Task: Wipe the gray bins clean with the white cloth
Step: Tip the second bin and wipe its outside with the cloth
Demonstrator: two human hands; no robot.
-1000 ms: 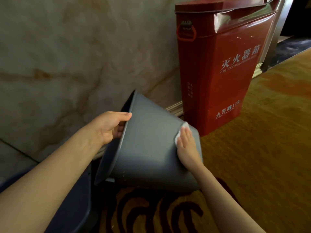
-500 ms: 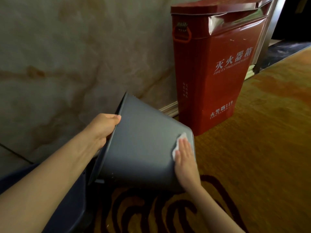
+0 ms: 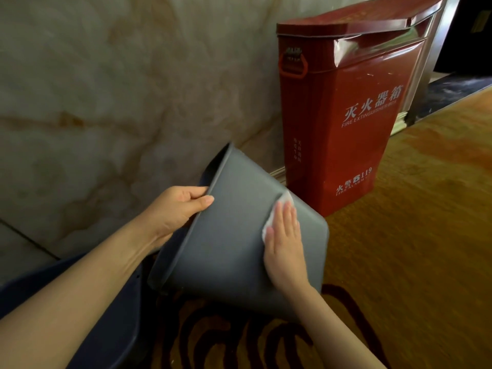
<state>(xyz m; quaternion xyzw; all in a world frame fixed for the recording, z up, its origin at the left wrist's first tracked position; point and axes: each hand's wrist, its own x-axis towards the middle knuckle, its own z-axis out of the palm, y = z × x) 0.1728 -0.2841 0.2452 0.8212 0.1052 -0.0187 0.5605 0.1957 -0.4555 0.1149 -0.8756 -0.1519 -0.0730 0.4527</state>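
Note:
A gray bin is held tipped on its side above the carpet, its open mouth facing left toward the wall. My left hand grips the bin's rim, thumb on the outside. My right hand lies flat on the bin's outer wall near its base, pressing a white cloth against it. Only the cloth's edge shows above and left of my fingers.
A red fire extinguisher box stands against the marble wall, just right of the bin. A dark blue container sits at lower left under my left arm. Patterned orange carpet spreads to the right.
My right hand with the cloth has slid down along the bin's wall and back toward its base. My left thumb now rests on the outside of the rim. The view has shifted slightly.

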